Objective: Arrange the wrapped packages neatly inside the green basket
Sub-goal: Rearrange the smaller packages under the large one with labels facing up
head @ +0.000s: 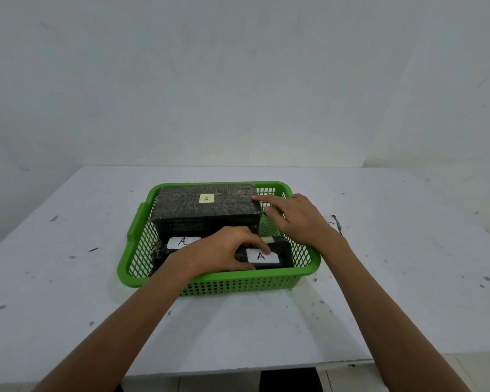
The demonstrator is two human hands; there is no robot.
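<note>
Green basket under your hands: left hand grips small package; right hand, fingers loose, touches big package corner.

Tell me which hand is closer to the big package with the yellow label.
Right. The right hand touches the big package's right end; the left hand sits in front, on a small package.

A bare, plain room that looks like a makeshift sorting or recording spot, though no fitting settles which. A white table flecked with dark marks stands against a blank, scuffed white wall, and pale floor tiles show below the table's near edge
</note>
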